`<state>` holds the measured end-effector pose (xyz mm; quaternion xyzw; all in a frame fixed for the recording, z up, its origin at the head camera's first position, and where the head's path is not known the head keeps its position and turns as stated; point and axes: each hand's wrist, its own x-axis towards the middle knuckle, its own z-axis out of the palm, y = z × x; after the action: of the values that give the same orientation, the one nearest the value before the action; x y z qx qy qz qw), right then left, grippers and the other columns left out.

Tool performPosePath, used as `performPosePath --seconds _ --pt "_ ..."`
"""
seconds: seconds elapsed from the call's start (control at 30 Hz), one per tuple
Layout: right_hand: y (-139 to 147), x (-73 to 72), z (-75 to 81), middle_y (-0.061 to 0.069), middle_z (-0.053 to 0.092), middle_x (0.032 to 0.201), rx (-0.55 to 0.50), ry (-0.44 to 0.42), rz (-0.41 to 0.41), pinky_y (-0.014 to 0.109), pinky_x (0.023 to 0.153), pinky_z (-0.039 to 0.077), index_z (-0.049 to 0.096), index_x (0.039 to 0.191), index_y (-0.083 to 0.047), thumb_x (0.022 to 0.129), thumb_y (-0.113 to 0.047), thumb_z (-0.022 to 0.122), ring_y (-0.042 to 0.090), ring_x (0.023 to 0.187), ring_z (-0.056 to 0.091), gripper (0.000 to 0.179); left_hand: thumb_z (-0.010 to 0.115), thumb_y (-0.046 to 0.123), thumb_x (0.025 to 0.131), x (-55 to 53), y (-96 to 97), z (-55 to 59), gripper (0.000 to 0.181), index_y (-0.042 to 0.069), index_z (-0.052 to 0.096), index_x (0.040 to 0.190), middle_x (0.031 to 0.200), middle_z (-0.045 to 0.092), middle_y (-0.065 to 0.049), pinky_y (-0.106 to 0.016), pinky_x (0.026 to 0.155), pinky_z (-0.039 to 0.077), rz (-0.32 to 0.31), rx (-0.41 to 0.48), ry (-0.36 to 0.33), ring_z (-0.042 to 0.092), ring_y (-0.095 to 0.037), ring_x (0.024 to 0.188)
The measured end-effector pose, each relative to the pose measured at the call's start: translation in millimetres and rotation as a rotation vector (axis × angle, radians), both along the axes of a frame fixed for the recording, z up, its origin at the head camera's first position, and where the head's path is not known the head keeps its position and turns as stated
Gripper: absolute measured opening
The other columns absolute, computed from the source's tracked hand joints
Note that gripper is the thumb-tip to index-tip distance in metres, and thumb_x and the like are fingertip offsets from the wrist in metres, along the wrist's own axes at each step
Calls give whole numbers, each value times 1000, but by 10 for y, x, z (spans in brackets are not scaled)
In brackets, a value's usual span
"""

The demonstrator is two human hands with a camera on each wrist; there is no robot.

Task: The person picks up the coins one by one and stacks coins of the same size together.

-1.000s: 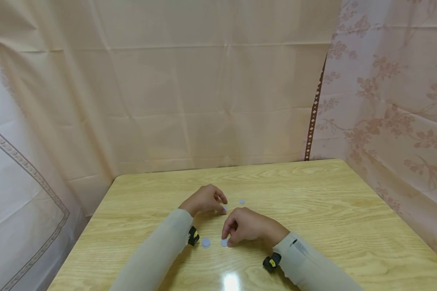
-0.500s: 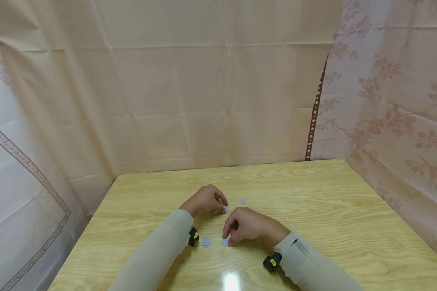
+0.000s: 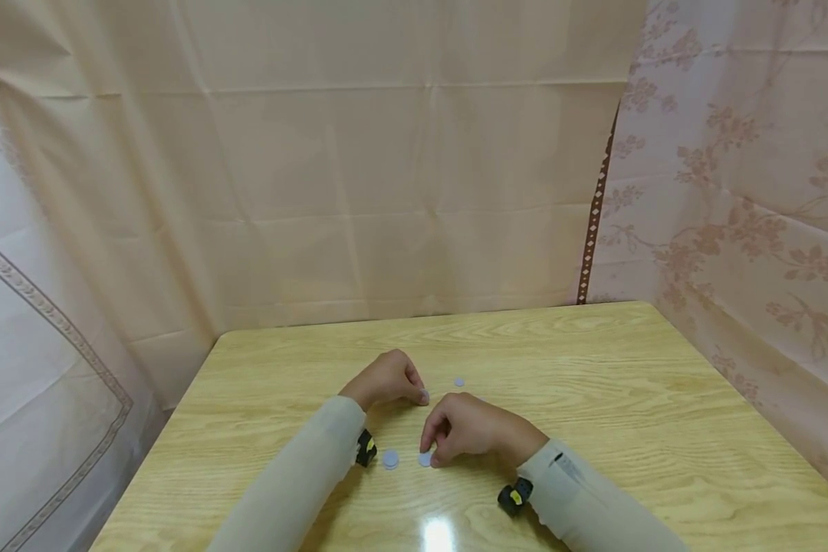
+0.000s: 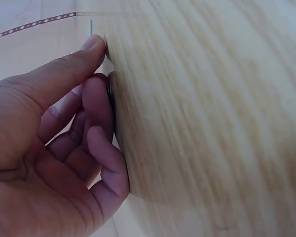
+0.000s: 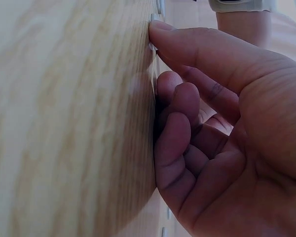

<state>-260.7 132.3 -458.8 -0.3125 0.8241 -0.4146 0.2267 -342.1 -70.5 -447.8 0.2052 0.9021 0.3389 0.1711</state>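
Over the middle of the table, my left hand pinches a small white disc between thumb and fingertips. Nearer to me, the right hand grips another small white disc by its edges, low against the tabletop. Left of that one lie white discs that look stacked, one slightly offset on another. A further white disc lies by itself beyond the right hand. In the left wrist view, the thumb hides most of what the left hand pinches. The right hand's other fingers are curled beside the wood.
The wood-grain table has rounded far corners. A beige curtain hangs behind it, and a flowered cloth hangs along the right. Both sleeves carry a small black wrist device.
The left fingers have drawn together on the small disc, which sits slightly further left between the fingertips. The right hand and the other discs look unmoved.
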Motion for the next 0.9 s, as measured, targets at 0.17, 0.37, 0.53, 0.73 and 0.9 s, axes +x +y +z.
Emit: performPosePath --seconds 0.17,0.37,0.53,0.73,0.9 --pt "8 -2 1 1 66 65 1 5 2 19 51 38 81 90 -16 83 -5 85 5 53 47 14 87 25 84 -10 -29 -21 12 18 82 76 76 76 6 -26 66 48 -23 11 12 56 -9 69" --pt "10 -19 -10 0 67 66 9 16 9 19 52 39 81 90 -17 83 -7 85 4 54 49 13 83 30 89 39 -113 -6 13 22 82 79 82 76 8 -26 58 43 7 42 70 51 -9 65" --pt "-5 -25 -17 1 67 67 21 18 11 20 53 39 81 89 -19 83 -9 86 4 56 50 13 82 33 90 168 -210 78 12 23 80 83 92 75 9 -30 62 49 42 96 149 57 -12 70" --pt "-6 -20 -19 1 66 68 22 10 -3 20 53 39 81 89 -19 83 -8 86 5 56 49 13 80 33 92 292 -275 153 11 24 80 86 96 73 7 -30 60 49 64 119 182 54 -14 68" --pt "-8 -3 -11 1 66 68 19 1 -11 20 52 39 81 89 -17 83 -6 86 6 55 48 13 78 33 94 399 -322 188 10 25 80 88 91 71 8 -28 57 45 62 120 227 51 -13 63"
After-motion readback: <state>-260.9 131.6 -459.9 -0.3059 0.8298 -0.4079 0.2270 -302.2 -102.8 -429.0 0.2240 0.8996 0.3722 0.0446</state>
